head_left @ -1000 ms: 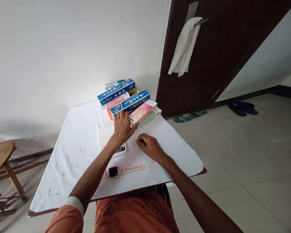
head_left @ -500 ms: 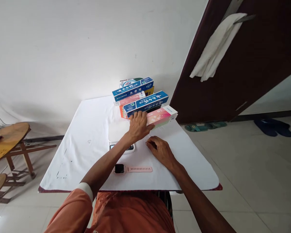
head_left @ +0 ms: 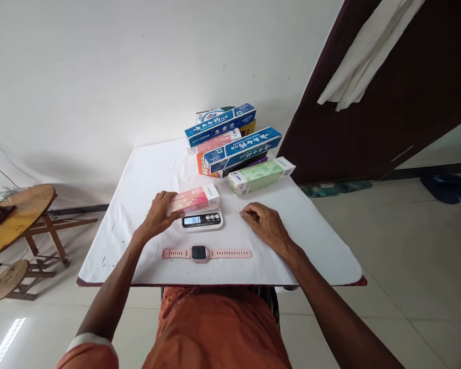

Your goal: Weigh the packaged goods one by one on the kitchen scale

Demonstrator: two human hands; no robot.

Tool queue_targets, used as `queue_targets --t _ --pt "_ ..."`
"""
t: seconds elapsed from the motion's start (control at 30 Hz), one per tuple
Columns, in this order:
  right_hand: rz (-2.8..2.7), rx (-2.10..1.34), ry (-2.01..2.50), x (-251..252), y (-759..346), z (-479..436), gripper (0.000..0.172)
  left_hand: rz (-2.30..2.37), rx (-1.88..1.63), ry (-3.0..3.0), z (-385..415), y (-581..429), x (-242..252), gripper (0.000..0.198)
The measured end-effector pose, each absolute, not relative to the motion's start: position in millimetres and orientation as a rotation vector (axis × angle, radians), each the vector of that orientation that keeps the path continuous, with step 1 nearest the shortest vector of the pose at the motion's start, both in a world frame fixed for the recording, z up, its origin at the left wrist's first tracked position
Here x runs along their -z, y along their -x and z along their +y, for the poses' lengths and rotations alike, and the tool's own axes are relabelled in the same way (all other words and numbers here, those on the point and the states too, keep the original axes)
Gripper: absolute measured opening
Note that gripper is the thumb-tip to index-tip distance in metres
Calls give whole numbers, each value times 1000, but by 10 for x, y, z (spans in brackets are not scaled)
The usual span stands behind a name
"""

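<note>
My left hand [head_left: 160, 212] grips the left end of a pink toothpaste box [head_left: 194, 198], which lies across a white digital kitchen scale [head_left: 203, 220]. The scale's display is lit and seems to read 363. Loosely curled, my right hand [head_left: 267, 225] rests on the white tablecloth right of the scale, with nothing visible in its fingers. A pink-strapped smartwatch [head_left: 200, 253] lies stretched out in front of the scale. Behind my right hand is a green toothpaste box [head_left: 259, 177].
Blue toothpaste boxes [head_left: 244, 148] top a pile of cartons towards the wall. A wooden table [head_left: 26, 210] and a round stool [head_left: 8, 280] stand at left. On the right, a towel [head_left: 369, 56] hangs at the dark door, above slippers [head_left: 336, 188] on the floor.
My left hand has brought the pink box from the right, off the green box, to the scale, uncovering the green box. My right hand stays curled on the cloth. The view has shifted slightly.
</note>
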State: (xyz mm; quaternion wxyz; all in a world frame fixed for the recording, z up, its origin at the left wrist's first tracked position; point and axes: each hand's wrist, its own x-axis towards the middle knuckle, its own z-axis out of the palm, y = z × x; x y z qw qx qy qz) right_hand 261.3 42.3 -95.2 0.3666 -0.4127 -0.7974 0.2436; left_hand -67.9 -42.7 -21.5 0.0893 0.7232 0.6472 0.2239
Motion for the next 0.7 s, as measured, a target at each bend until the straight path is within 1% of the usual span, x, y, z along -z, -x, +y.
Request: queue_targets --t 0.1,0.23,0.33,0.43,0.57,0.7 --pt "-2040 -635 1076 931 -2608 415 19 1915 -648 -2150 -312 748 271 47" --pt "-2027 -650 1100 931 -2611 415 19 1884 -627 -2180 -187 723 229 48" --pt "-2021 -649 1106 949 -2618 420 18 1873 -628 -2157 -174 713 175 59" --pt "-2015 -664 1106 958 -2619 423 17 1904 -819 -2076 -243 774 104 75" --pt "-2012 -685 1109 942 -2618 417 17 2038 -1172 -1935 -406 946 -57 70" --pt "-2017 -667 1109 924 -2616 416 17 2113 -1236 -1926 -511 1060 -204 70"
